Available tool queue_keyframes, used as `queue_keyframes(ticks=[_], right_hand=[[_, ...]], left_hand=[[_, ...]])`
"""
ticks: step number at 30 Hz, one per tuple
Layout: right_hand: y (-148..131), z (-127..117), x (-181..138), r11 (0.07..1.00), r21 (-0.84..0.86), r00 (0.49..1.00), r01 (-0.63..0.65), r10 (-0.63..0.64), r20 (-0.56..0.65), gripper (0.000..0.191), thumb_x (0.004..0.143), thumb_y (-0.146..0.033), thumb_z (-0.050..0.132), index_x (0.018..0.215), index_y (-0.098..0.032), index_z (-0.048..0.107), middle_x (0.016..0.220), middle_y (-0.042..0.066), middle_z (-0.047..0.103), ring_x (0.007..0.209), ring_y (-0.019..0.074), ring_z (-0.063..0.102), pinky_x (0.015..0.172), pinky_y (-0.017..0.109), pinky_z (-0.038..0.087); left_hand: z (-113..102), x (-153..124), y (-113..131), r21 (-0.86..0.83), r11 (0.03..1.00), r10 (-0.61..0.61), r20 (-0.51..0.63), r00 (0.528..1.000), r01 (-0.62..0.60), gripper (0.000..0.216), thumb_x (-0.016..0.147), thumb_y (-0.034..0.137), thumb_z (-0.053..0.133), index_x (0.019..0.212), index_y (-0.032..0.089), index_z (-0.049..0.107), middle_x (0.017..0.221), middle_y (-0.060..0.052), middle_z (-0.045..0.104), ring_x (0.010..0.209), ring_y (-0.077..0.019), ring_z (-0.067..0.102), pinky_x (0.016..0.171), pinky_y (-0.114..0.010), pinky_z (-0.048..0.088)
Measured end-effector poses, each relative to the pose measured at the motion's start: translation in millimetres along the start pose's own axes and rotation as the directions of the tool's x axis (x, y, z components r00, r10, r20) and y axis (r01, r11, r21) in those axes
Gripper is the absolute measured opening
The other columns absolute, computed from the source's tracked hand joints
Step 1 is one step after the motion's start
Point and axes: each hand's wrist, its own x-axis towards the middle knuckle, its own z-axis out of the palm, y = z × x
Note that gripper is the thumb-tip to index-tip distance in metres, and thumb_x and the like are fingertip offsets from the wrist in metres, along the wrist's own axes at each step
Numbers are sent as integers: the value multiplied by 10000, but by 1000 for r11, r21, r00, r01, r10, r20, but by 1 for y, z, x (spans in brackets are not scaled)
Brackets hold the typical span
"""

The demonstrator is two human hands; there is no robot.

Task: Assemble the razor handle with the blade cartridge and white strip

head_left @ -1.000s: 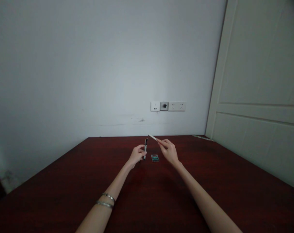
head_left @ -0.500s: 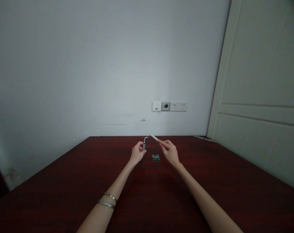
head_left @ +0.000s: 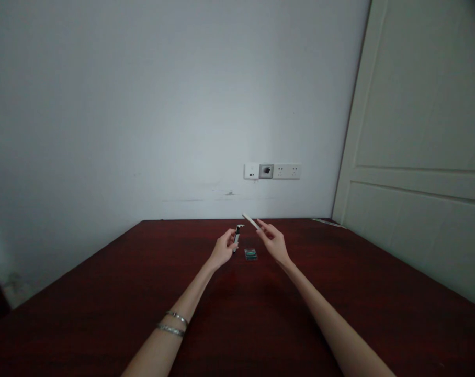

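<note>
My left hand (head_left: 223, 249) is closed around a slim black-and-pale tool (head_left: 236, 241), held nearly upright. Its short head bends to the right at the top and looks somewhat like a razor's, but I cannot make out its exact kind. In my right hand (head_left: 274, 243) a thin white stick (head_left: 250, 221) is pinched between the fingers, tilted with its free end up and to the left. That end is above the tool's head, apart from it. On the table between the hands lies a small clear case (head_left: 250, 254) with something green in it.
The dark red wooden table (head_left: 237, 324) reaches to a pale wall with a row of sockets (head_left: 280, 171). A thin flat strip (head_left: 327, 223) lies at the table's far right corner, beside a white panelled door (head_left: 418, 209).
My left hand has turned the tool, so its bent head shows differently and points right. The white stick in my right hand has tilted more steeply. The view has shifted slightly.
</note>
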Motion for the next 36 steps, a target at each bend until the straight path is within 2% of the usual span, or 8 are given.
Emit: queue_keyframes(ticks=[6, 12, 15, 19, 24, 29, 32, 36], right_hand=[[-22, 14, 2, 933, 224, 959, -280, 283, 21, 459, 733, -456, 562, 1049, -126, 600, 678, -5, 494, 405, 59, 377, 367, 212, 304], [-49, 9, -10, 858, 236, 871, -456, 374, 320, 461, 777, -546, 457, 823, -113, 610, 463, -71, 337, 326, 45, 281, 333, 192, 198], [-56, -1, -14, 909, 65, 839, -411, 349, 417, 469, 796, -526, 448, 802, -99, 641, 434, -60, 341, 372, 61, 305, 380, 200, 225], [-63, -14, -14, 957, -85, 856, -279, 288, 429, 459, 830, -481, 417, 837, -97, 669, 518, -22, 424, 479, 85, 362, 465, 215, 268], [-70, -26, -10, 980, -135, 784, -143, 196, 589, 460, 844, -473, 396, 788, -104, 665, 614, 11, 509, 572, 112, 416, 543, 228, 302], [-73, -26, -11, 977, -170, 816, -129, 202, 541, 450, 851, -460, 389, 803, -110, 668, 611, 8, 512, 569, 115, 407, 545, 230, 292], [-73, -21, -15, 977, -171, 756, -126, 206, 621, 442, 842, -466, 407, 782, -114, 668, 569, -9, 473, 536, 105, 372, 518, 226, 270], [-73, -17, -18, 975, -148, 829, -168, 221, 513, 471, 849, -482, 377, 784, -112, 660, 583, -5, 474, 549, 110, 387, 527, 227, 282]], left_hand=[[-2, -1, 2, 74, 995, 64, 33, 997, -66, 324, 716, 36, 442, 1012, 154, 499, 800, -10, 578, 739, -112, 580, 729, -255, 460], [-7, -3, 6, 316, 932, 171, 52, 984, -178, 215, 777, 35, 399, 942, 152, 472, 825, -39, 603, 773, -118, 574, 761, -258, 436], [-9, -5, 7, 386, 901, 185, 73, 980, -199, 269, 755, -16, 375, 956, 149, 447, 874, -68, 595, 807, -127, 577, 778, -264, 431], [-11, -10, 10, 490, 840, 197, 124, 972, -233, 336, 731, -50, 347, 987, 151, 430, 883, -84, 588, 830, -155, 583, 770, -271, 424], [-15, -17, 16, 583, 785, 156, 145, 977, -211, 406, 737, -47, 342, 1074, 165, 421, 830, -62, 586, 781, -172, 600, 731, -264, 423], [-17, -18, 20, 624, 748, 151, 174, 973, -228, 488, 713, -68, 339, 1128, 175, 421, 917, -71, 593, 841, -174, 602, 760, -259, 418], [-17, -18, 19, 636, 739, 139, 182, 973, -224, 523, 689, -78, 352, 1138, 179, 428, 946, -64, 596, 843, -162, 599, 775, -253, 419], [-17, -18, 19, 647, 726, 153, 179, 972, -233, 544, 680, -79, 355, 1164, 159, 424, 1031, -90, 579, 914, -174, 583, 821, -277, 413]])
